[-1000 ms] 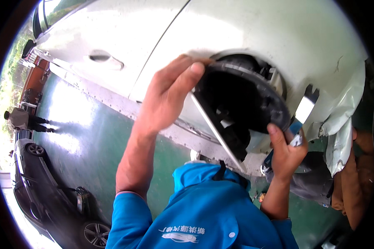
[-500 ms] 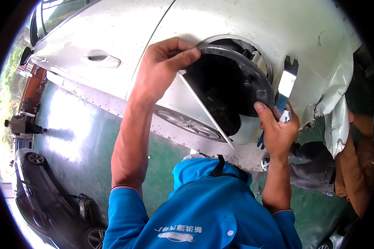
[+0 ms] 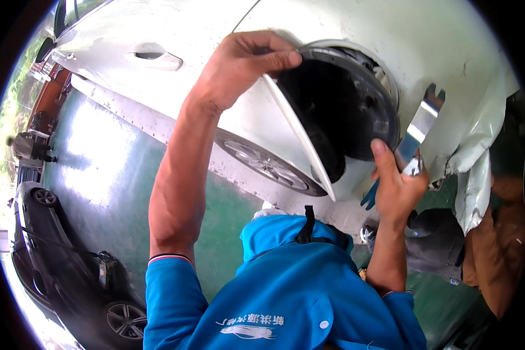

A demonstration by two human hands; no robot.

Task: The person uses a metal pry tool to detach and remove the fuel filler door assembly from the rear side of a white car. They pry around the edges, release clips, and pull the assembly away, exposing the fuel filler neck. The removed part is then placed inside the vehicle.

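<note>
At the side of a white car, a round black plastic fuel filler housing [image 3: 385, 119] sits tilted in its opening, part of it out past the body panel. My left hand [image 3: 239, 70] pinches the upper left of its rim between thumb and fingers. The white fuel flap [image 3: 302, 137] hangs open below that hand. My right hand [image 3: 399, 192] is closed around a flat metal pry tool [image 3: 421, 125] with a notched tip, its thumb against the housing's lower right rim. A blue forked end [image 3: 370, 195] shows beside that hand. The housing's inside is mostly dark.
Crumpled, torn bodywork [image 3: 475, 157] hangs at the right, beside another person in brown [image 3: 490, 251]. A wheel [image 3: 268, 166] shows below the flap. A dark car [image 3: 58, 256] stands at the lower left, and a distant person [image 3: 29, 146] farther up.
The pry tool's tip has swung right, and the flap shows more of its face. My whole view has shifted slightly; both hands stay at the housing's rim.
</note>
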